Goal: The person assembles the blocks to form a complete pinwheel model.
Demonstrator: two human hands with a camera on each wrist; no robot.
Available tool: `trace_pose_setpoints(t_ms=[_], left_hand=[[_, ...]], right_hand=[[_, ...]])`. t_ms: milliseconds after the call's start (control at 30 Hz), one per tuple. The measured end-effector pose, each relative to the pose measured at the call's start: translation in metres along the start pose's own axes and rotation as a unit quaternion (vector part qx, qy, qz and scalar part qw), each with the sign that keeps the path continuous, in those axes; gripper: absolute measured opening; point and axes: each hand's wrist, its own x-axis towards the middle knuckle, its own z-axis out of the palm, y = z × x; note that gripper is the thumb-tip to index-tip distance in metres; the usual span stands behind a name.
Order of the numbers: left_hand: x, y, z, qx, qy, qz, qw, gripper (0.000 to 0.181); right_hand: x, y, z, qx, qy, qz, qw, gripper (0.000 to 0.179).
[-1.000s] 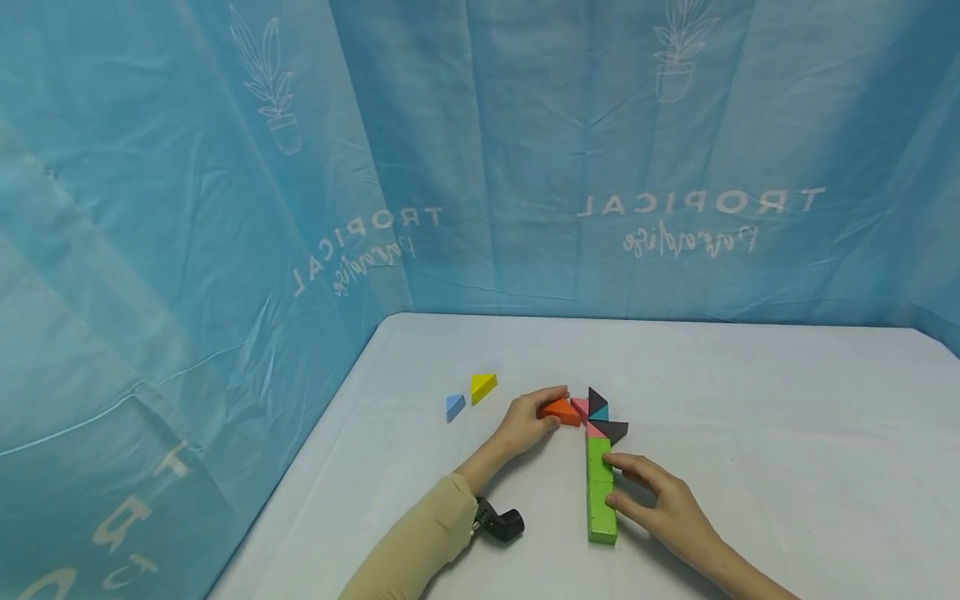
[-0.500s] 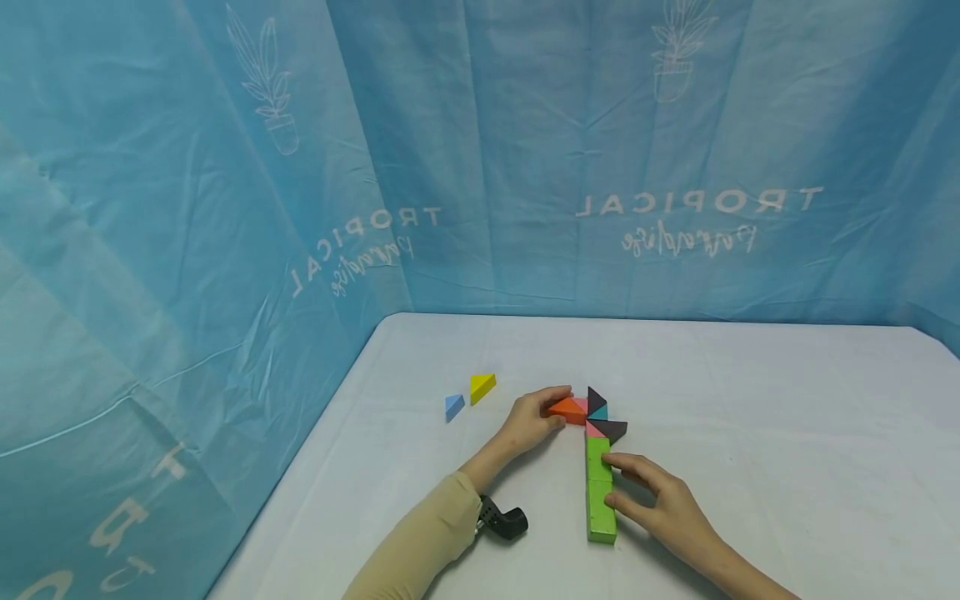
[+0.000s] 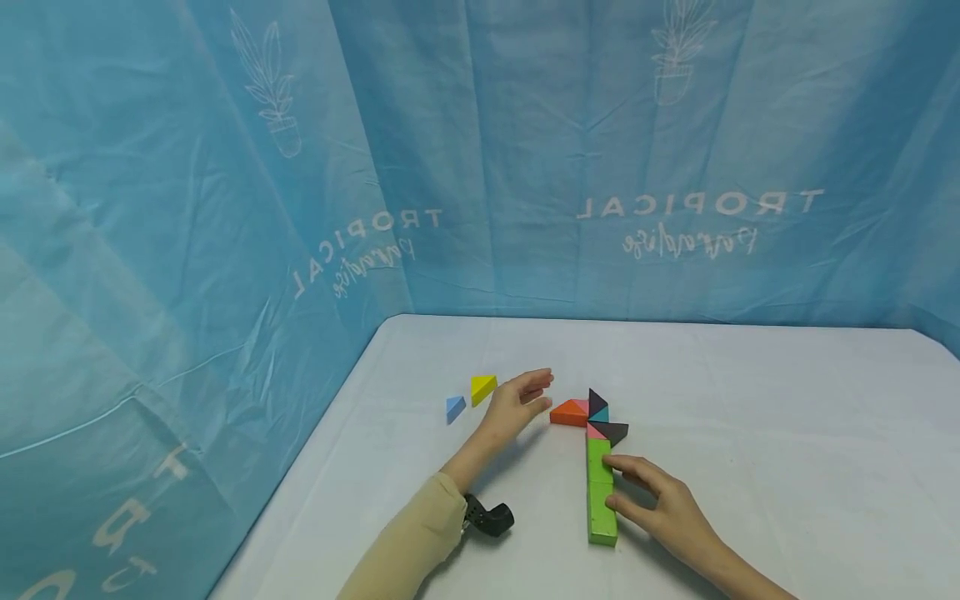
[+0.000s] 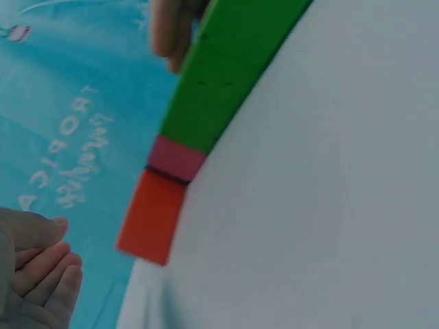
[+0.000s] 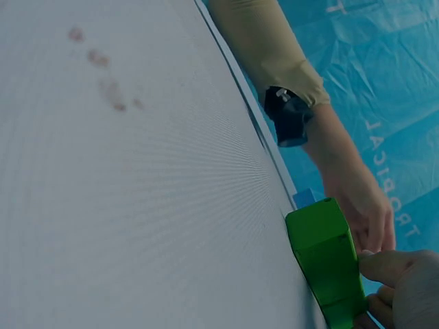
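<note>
My left hand (image 3: 513, 408) hovers left of an orange triangular block (image 3: 567, 414), fingers apart from it and holding nothing. That block lies against a pinwheel-like cluster: a pink triangle (image 3: 581, 405), a dark triangle (image 3: 596, 402), a teal triangle (image 3: 602, 414), a larger dark triangle (image 3: 611, 432) and another pink triangle (image 3: 594, 432). Below the cluster, two green blocks (image 3: 602, 512) form a straight column toward me. The thumb and a finger of my right hand (image 3: 675, 512) touch the column's right side. In the right wrist view, the green block (image 5: 326, 253) stands beside the thumb.
A yellow triangle block (image 3: 482, 388) and a light blue triangle block (image 3: 454, 407) lie behind my left hand, to the left. The white table (image 3: 787, 433) ends at a blue curtain (image 3: 510, 167) at the back and left. A black camera (image 3: 491, 517) is strapped to my left wrist.
The orange block slid right against the pink triangle under my left hand. Since then the left hand has let go and drawn back to the left. My right hand stays put.
</note>
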Motion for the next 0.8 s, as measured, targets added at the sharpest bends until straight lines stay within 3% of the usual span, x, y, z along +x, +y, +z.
trace_pose_setpoints(t_ms=[133,233,400,500,633,800], left_hand=[[-0.016,0.02,-0.034,-0.014,0.048,0.014,0.9986,0.043],[-0.033,0.026,-0.058,-0.004,0.089,0.013,0.996,0.042],[-0.057,0.009,-0.083,0.019,0.134,-0.003,0.9908,0.043],[-0.067,-0.012,-0.091,0.033,0.157,-0.008,0.987,0.046],[-0.073,-0.038,-0.097,0.053,0.186,-0.024,0.9808,0.052],[-0.077,-0.048,-0.099,0.061,0.184,-0.052,0.9796,0.056]], right_hand=[[0.001,0.001,0.0,-0.004,-0.003,0.006,1.0,0.046],[0.0,0.001,-0.001,-0.01,-0.003,0.017,0.9998,0.046],[-0.002,0.001,-0.002,-0.02,0.0,0.026,0.9995,0.047],[-0.002,0.002,-0.002,-0.014,-0.001,0.027,0.9995,0.047],[-0.001,0.001,-0.001,-0.01,-0.005,0.036,0.9993,0.047],[0.0,0.0,0.002,-0.004,-0.011,0.042,0.999,0.047]])
